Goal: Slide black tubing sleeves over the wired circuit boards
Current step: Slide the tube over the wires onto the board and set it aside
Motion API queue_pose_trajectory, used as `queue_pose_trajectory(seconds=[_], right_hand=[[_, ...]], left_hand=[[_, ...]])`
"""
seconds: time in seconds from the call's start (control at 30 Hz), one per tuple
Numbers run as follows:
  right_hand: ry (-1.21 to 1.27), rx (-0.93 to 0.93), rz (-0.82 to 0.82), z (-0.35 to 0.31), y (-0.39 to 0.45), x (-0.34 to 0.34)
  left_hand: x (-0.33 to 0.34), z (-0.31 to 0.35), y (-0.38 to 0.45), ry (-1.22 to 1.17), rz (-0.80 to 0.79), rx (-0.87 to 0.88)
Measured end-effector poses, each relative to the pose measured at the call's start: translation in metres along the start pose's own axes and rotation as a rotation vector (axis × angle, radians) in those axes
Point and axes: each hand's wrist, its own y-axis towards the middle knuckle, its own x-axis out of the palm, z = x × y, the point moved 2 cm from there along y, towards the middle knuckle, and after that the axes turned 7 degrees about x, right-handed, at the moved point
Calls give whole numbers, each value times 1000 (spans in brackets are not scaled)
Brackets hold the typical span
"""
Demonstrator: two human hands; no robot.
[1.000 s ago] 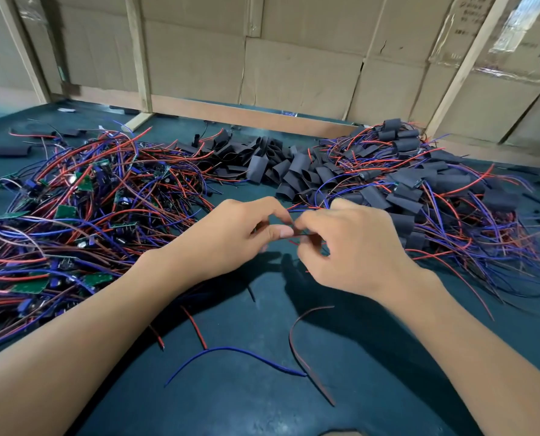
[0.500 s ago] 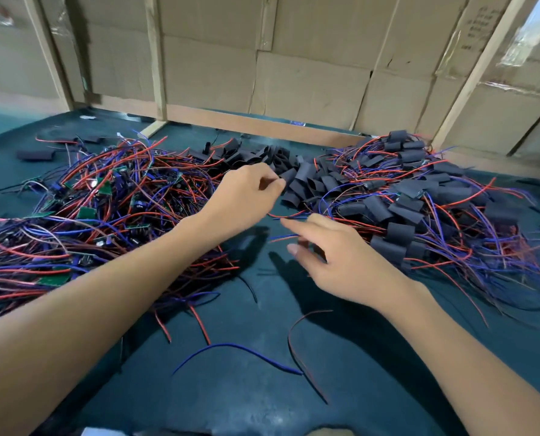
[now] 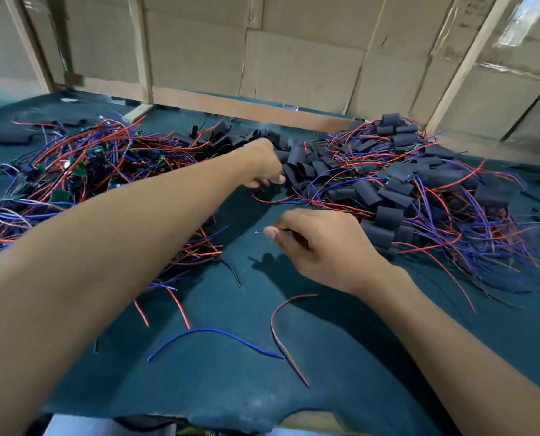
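Green table (image 3: pixel 341 357); left hand (image 3: pixel 262 165) fingers buried among sleeves (image 3: pixel 300 162), grip unclear; right hand (image 3: pixel 319 247) pinching wires (image 3: pixel 259 231)

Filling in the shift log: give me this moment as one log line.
left hand: reaching into pile of black tubing sleeves | right hand: pinching thin wires | green felt table: loose blue wire

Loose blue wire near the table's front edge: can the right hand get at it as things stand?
Probably yes. The loose blue wire lies alone on bare mat, nothing over it, but the right hand already pinches wire ends.
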Motion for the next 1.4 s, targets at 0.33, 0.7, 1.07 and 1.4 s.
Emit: queue_pose_trajectory(seconds=[0.33, 0.7, 1.07, 1.4], right_hand=[[311, 7, 304, -14, 3, -3], [513, 53, 492, -4, -2, -7], [457, 133, 13, 4, 4, 0], [620, 221, -126, 19, 5, -2]], left_hand=[[-29, -14, -95, -932, -29, 40], [12, -20, -152, -167, 422, 710], [4, -25, -159, 415, 453, 873], [-32, -33, -152, 608, 617, 747]])
